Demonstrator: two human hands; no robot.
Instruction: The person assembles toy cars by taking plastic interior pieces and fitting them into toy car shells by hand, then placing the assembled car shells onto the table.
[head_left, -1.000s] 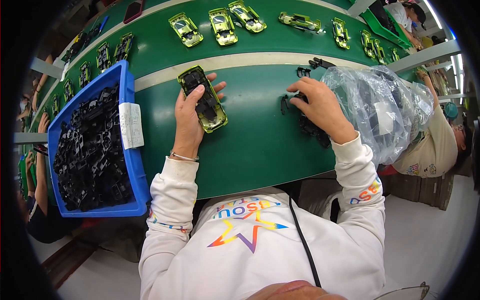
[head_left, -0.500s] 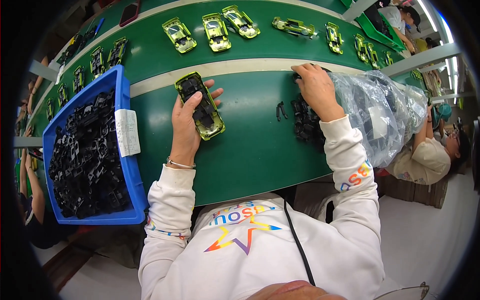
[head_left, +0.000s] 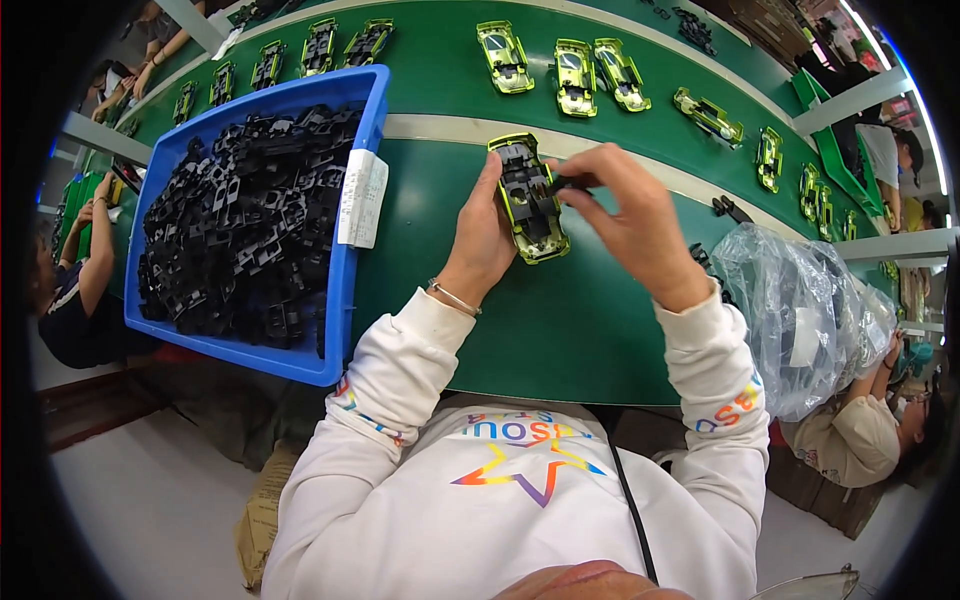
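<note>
My left hand (head_left: 478,242) holds a lime-green toy car body (head_left: 530,205) with its hollow underside up. Black plastic pieces sit inside the shell. The thumb lies along the car's left edge, and the other fingers are mostly hidden beneath it. On the car's right side, my right hand (head_left: 640,222) pinches a small black plastic part (head_left: 572,183) between thumb and fingers. That part is at the car's edge; whether it touches the shell I cannot tell.
A blue bin (head_left: 340,290) heaped with black plastic parts (head_left: 245,215) stands at left. To the right lie a clear plastic bag (head_left: 790,310) and loose black parts (head_left: 700,258). Several green car bodies (head_left: 575,75) line the belt beyond. Other people sit at both sides.
My right hand has come from the black parts beside the bag to the car, now pinching a small black part. The view has turned, so the surroundings appear shifted rightward.
</note>
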